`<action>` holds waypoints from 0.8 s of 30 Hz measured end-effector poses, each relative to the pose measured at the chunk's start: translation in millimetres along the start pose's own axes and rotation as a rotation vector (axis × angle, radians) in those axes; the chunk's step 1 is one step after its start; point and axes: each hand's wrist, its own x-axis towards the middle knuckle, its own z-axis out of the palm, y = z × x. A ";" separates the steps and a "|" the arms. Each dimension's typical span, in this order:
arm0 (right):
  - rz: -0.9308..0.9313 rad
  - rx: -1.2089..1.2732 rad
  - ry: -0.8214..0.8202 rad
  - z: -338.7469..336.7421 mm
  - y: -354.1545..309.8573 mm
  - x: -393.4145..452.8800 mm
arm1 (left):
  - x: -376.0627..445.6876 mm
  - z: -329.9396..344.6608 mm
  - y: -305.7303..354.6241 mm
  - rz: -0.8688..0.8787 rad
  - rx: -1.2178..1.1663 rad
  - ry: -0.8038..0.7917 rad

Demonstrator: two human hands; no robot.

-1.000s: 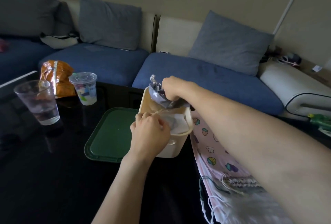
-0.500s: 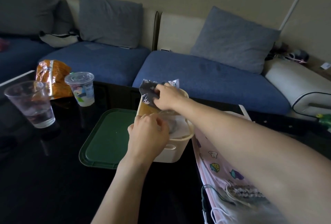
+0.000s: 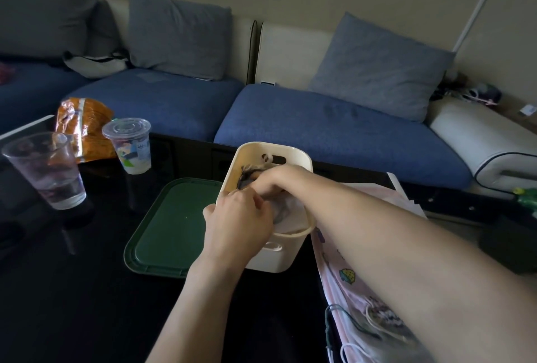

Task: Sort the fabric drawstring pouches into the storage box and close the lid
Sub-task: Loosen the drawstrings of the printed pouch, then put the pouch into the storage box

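We are pushing a dark patterned pouch (image 3: 247, 176) down into the cream storage box (image 3: 293, 156) with our right hand (image 3: 273, 182); the fingers are curling over the fabric and pressing it toward the far-left inside corner, so this hand is holding the pouch rather than lying flat. Our left hand (image 3: 238, 226) is sitting at the near rim of the box, just this side of the right hand; its fingers are bent inward and seem to be pinching the edge of a pale pouch (image 3: 287, 211) already lying inside, though the fingertips are hidden and we cannot tell the grip exactly.

What the next move turns on, as we are judging it, is the green lid (image 3: 171, 226); it is lying flat on the dark table (image 3: 72, 290), directly to the left of the left hand and touching or nearly touching the box wall, with its long axis running away from us, parallel to the box. The left hand is clearly the nearer one.

More pouches are waiting to the right, beneath the right forearm: a pink printed pouch (image 3: 345, 278) with loose cords beside it; these are lying nearer the right hand, so we are probably not yet at the lid.
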 end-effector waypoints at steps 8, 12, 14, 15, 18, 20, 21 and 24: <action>-0.073 0.089 0.283 -18.5 -12.7 -8.0 | 1.4 -2.3 2.3 -0.023 -0.002 0.003; -0.113 0.024 0.045 -4.2 -5.4 -7.4 | 1.8 -2.9 5.3 -0.042 -0.022 -0.014; -0.080 0.077 -0.060 -1.1 -1.5 0.2 | 1.1 -4.8 7.0 -0.042 -0.021 -0.021; -0.066 0.109 -0.083 -0.7 1.7 10.0 | 1.9 -5.2 7.1 -0.044 -0.011 -0.030; -0.086 0.166 -0.071 -6.6 2.3 3.8 | 3.5 -6.4 7.1 -0.068 0.007 -0.033; -0.161 0.132 0.010 -14.0 5.4 -17.9 | 5.3 -7.2 10.4 -0.067 -0.010 0.031; -0.219 0.129 0.082 -19.7 9.3 -25.5 | 6.3 -7.5 11.8 -0.059 -0.031 0.078; -0.373 0.231 0.338 -34.0 31.2 -58.1 | 5.5 -7.4 18.8 0.041 -0.185 0.250</action>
